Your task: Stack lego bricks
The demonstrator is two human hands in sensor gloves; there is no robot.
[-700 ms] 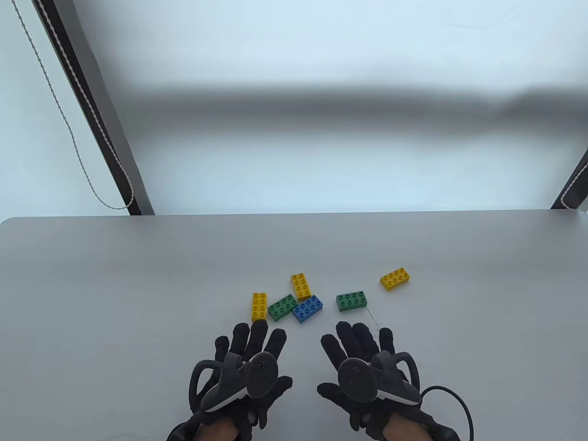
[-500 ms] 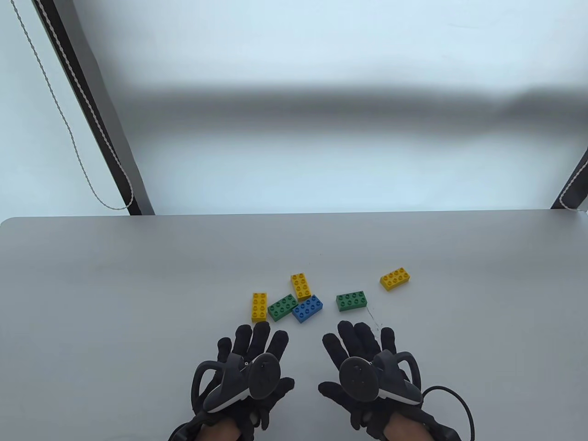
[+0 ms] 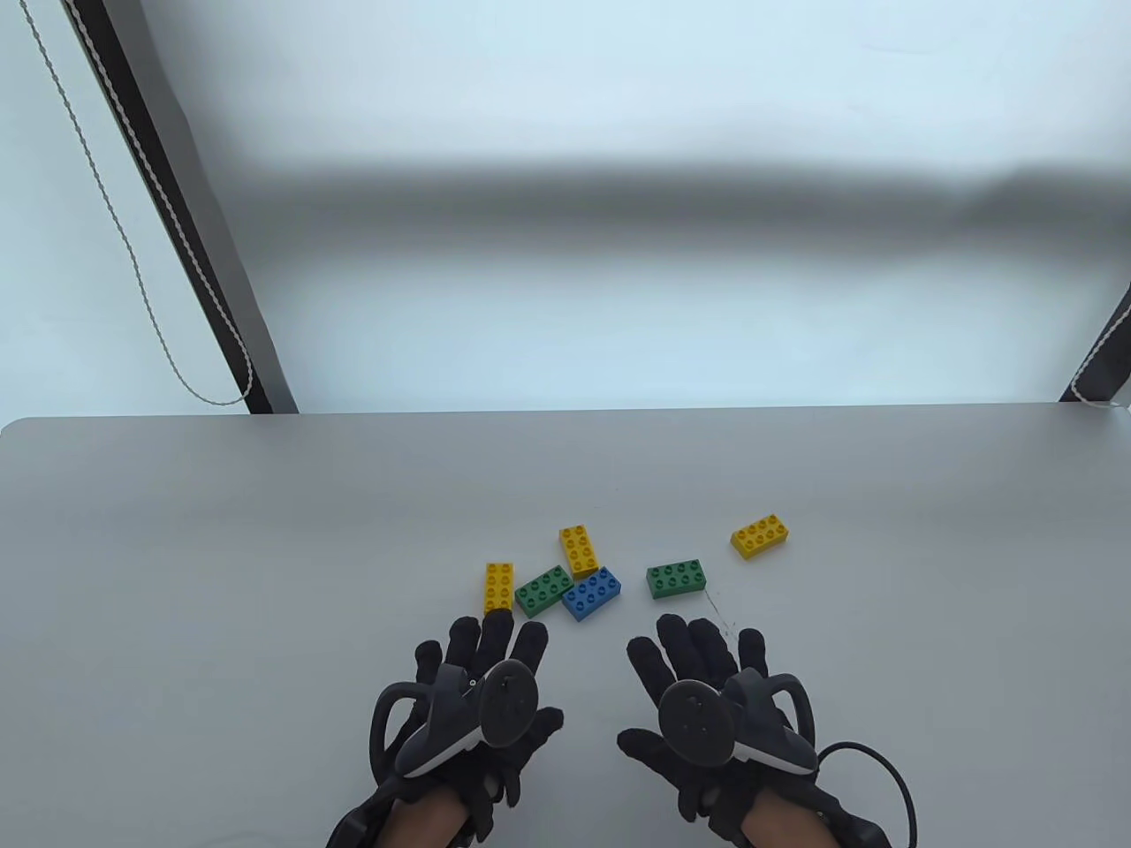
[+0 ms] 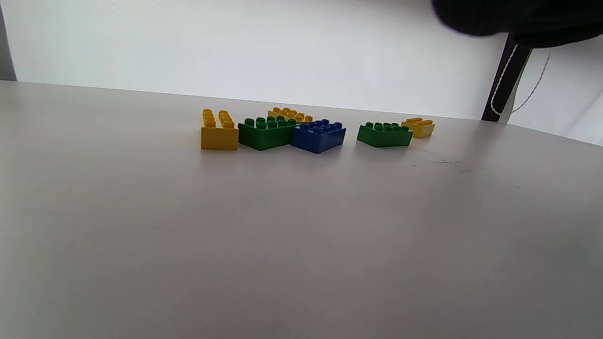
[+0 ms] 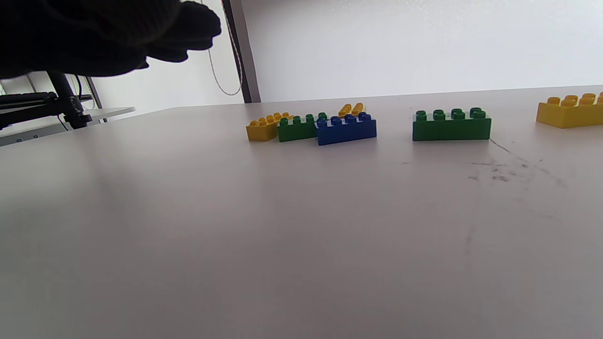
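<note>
Several loose bricks lie on the grey table (image 3: 265, 530). A yellow brick (image 3: 499, 586), a green brick (image 3: 542, 591), a blue brick (image 3: 591, 594) and a yellow brick (image 3: 579, 550) cluster together. A second green brick (image 3: 676, 579) lies to their right and a third yellow brick (image 3: 760, 535) further right. My left hand (image 3: 482, 658) is open, fingers spread, just short of the left yellow brick. My right hand (image 3: 698, 658) is open and empty, just short of the second green brick. The wrist views show the bricks ahead: the blue brick (image 4: 318, 136) and the second green brick (image 5: 451, 125).
Dark scuff marks (image 3: 720, 618) lie on the table by my right hand. A black post with a cord (image 3: 177, 221) stands behind the table's far left edge. Another post (image 3: 1104, 353) stands at the far right.
Both hands have crept slightly forward and to the right. The left fingertips now overlap the near end of the left yellow brick. The bricks have not moved.
</note>
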